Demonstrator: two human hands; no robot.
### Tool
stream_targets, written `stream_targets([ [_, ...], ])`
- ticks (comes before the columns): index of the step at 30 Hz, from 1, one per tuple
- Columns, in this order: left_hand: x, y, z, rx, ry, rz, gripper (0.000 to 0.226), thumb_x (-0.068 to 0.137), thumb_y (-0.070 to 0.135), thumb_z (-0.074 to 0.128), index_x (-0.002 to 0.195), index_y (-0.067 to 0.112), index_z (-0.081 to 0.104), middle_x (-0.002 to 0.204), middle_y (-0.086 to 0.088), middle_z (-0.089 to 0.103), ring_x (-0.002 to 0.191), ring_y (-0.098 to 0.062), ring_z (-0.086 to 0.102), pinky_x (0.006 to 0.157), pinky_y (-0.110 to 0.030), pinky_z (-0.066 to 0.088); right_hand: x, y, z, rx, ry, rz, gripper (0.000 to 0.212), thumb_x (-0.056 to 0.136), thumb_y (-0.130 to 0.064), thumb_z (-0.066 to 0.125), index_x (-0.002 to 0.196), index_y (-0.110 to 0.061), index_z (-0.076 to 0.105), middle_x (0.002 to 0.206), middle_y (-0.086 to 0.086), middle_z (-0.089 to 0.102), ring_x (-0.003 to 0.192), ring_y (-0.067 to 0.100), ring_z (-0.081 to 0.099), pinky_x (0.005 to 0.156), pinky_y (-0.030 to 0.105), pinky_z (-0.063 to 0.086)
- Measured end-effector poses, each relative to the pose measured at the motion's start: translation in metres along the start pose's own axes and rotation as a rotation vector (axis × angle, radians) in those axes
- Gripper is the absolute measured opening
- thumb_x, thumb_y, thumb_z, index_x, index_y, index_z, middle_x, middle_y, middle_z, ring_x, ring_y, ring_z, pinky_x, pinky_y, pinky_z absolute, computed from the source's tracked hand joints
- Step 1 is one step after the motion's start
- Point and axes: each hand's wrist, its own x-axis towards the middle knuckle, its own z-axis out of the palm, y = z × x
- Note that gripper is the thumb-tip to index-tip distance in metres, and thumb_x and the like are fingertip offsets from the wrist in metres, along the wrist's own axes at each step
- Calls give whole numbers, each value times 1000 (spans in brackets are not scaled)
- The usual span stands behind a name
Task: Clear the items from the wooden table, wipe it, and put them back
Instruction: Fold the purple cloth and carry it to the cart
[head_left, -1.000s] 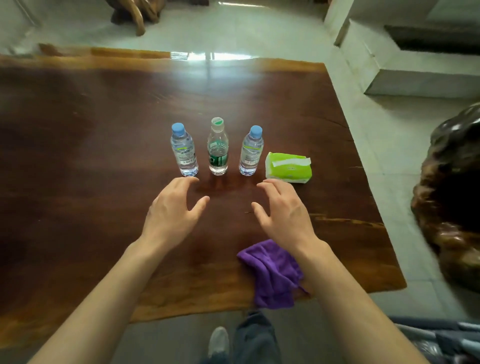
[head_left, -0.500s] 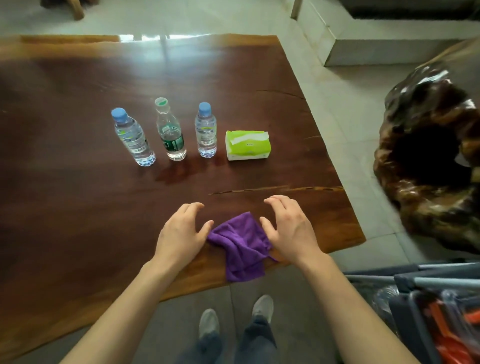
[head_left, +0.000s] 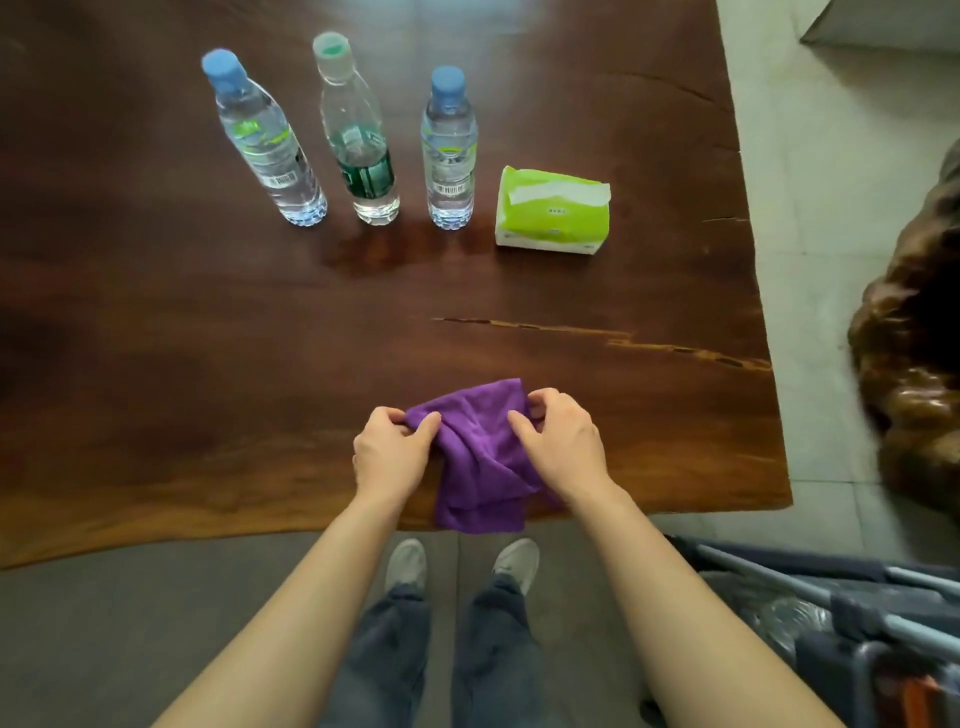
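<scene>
At the lower centre of the frame, the left hand (head_left: 390, 453) and right hand (head_left: 563, 449) each have a closed grip on the purple cloth (head_left: 480, 457), soft and limp, lying at the surface (head_left: 208, 364) edge.

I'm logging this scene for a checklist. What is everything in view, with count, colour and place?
wooden table: 1, dark brown, fills the upper view
water bottles: 3, clear, two blue caps, one white-green cap, upright in a far row
tissue pack: 1, green-white, right of the bottles
cloth: 1, purple, near table edge
carved wood piece: 1, brown, floor right
left hand: pinching the cloth
right hand: pinching the cloth
shoes: 2, grey-white, floor
</scene>
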Motion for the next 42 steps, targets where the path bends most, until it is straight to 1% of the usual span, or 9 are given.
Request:
stream_targets([
  [3,6,1,10,-109,65,-68,38,78,43,80,98,18,59,93,-2,69,102,-29,67,89,-34,51,13,-1,8,35,-4,15,35,93,-50,61,112,-21,65,105,-1,68,96,20,65,78,32,49],
  [8,16,-2,18,-389,8,-176,35,74,29,86,97,18,62,97,-9,75,91,-30,74,88,-49,59,21,-5,14,127,-9,17,25,93,-43,65,107,-22,68,101,-2,72,91,17,65,77,28,46],
  [14,16,-8,9,-381,50,-167,25,70,28,90,84,24,69,80,-4,78,66,-18,77,71,-43,65,23,-7,8,160,-61,23,24,95,-37,64,108,-18,72,103,0,73,95,18,65,82,28,48],
  [26,13,1,-2,-334,17,-18,18,83,29,77,96,31,66,86,-3,72,87,-21,72,82,-48,62,12,-10,1,279,-98,33,13,95,-29,66,106,-24,61,95,-11,65,81,-1,59,60,7,40],
  [30,10,5,-11,-341,-48,39,28,85,28,76,112,27,68,91,-3,73,91,-21,71,85,-49,60,6,-11,-2,395,-96,80,24,92,-22,68,105,-32,50,99,-16,63,85,3,63,55,5,45],
  [33,8,9,-19,-366,-116,71,43,86,23,76,127,28,65,98,0,75,96,-19,71,88,-45,60,-2,-12,-7,475,-75,72,42,90,-16,67,121,-38,47,109,-13,63,97,7,66,68,10,52],
  [36,4,13,-27,-401,-154,110,52,85,18,76,134,31,62,105,1,75,97,-16,71,82,-36,60,-12,-13,-14,525,-65,47,60,89,-14,64,139,-41,45,129,-10,60,112,11,63,91,30,59],
  [38,1,17,-32,-412,-197,138,52,86,16,76,134,33,62,109,4,73,100,-14,70,78,-28,60,-19,-12,-18,566,-68,53,54,90,-13,62,138,-37,53,132,-9,60,118,14,60,99,42,57],
  [42,-9,27,-40,-428,-293,187,40,89,7,70,123,28,71,115,2,73,105,-15,69,67,-13,57,-34,-10,-27,604,-18,60,45,88,-8,61,127,-28,66,122,-9,67,113,10,62,101,43,55],
])
